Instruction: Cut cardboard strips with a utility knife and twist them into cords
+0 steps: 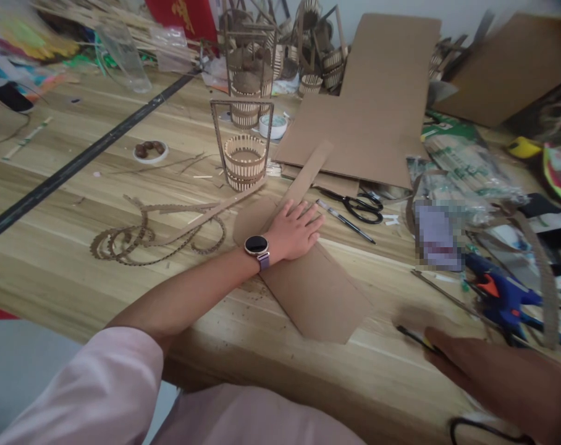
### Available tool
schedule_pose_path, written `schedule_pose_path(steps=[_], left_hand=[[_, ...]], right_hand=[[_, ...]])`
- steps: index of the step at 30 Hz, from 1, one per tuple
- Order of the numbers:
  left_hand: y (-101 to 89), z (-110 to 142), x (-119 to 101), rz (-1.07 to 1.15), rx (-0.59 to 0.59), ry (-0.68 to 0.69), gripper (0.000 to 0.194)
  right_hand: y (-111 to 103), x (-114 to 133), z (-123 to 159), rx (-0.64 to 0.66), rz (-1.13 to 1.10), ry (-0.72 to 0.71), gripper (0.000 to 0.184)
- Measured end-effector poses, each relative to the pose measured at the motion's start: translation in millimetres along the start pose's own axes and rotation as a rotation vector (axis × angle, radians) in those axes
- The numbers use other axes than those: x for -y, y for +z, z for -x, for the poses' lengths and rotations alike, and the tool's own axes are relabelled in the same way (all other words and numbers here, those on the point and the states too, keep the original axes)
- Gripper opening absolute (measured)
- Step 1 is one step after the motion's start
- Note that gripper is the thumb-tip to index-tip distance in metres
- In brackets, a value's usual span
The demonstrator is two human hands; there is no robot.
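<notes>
My left hand lies flat with fingers spread, pressing on a piece of brown cardboard with angled corners. A cardboard strip runs out from beneath its fingers towards the bigger sheets. At the lower right, my right hand is closed around what looks like a slim utility knife, dark with a touch of yellow; motion blurs both. It is apart from the cardboard. Just beyond my left fingers are a pen and black-handled scissors.
Large cardboard sheets lie behind. Small slatted baskets with tall handles stand at the back. Curled corrugated strips lie left, near a long dark bar. A blue glue gun and plastic bags crowd the right.
</notes>
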State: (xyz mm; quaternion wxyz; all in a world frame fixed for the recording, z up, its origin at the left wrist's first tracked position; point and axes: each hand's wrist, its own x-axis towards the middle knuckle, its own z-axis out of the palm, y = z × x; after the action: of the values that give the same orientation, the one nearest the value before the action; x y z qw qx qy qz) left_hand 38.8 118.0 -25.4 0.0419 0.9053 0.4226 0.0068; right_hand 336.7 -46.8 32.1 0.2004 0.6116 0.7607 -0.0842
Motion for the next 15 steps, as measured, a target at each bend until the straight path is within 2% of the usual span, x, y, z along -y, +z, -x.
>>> schedule_pose_path(steps=[2, 3, 6, 9, 11, 13, 15], left_hand=[[1.2, 0.2, -0.5, 0.015, -0.011, -0.007, 0.053], [1.6, 0.2, -0.8, 0.023, -0.013, -0.009, 0.053], [0.1, 0.0, -1.1, 0.024, 0.002, -0.003, 0.052], [-6.9, 0.1, 2.1, 0.006, 0.029, 0.041, 0.05], [-14.2, 1.6, 7.4, -0.001, 0.054, 0.087, 0.046], [-21.9, 4.8, 14.8, -0.007, 0.071, 0.129, 0.043], [-28.4, 8.6, 22.9, -0.009, 0.031, 0.126, 0.045]], right_hand=[[-12.2, 11.9, -4.5, 0.013, 0.046, 0.018, 0.031], [-17.7, 23.5, -8.5, -0.041, 0.036, -0.012, 0.034], [-24.9, 69.8, -22.7, -0.217, -0.058, -0.282, 0.042], [-16.9, 104.3, -32.2, -0.197, -0.102, -0.467, 0.049], [-7.4, 108.4, -33.0, -0.152, -0.101, -0.498, 0.051], [1.9, 99.4, -29.4, -0.135, -0.112, -0.506, 0.054], [9.5, 84.9, -22.9, -0.143, -0.134, -0.507, 0.057]])
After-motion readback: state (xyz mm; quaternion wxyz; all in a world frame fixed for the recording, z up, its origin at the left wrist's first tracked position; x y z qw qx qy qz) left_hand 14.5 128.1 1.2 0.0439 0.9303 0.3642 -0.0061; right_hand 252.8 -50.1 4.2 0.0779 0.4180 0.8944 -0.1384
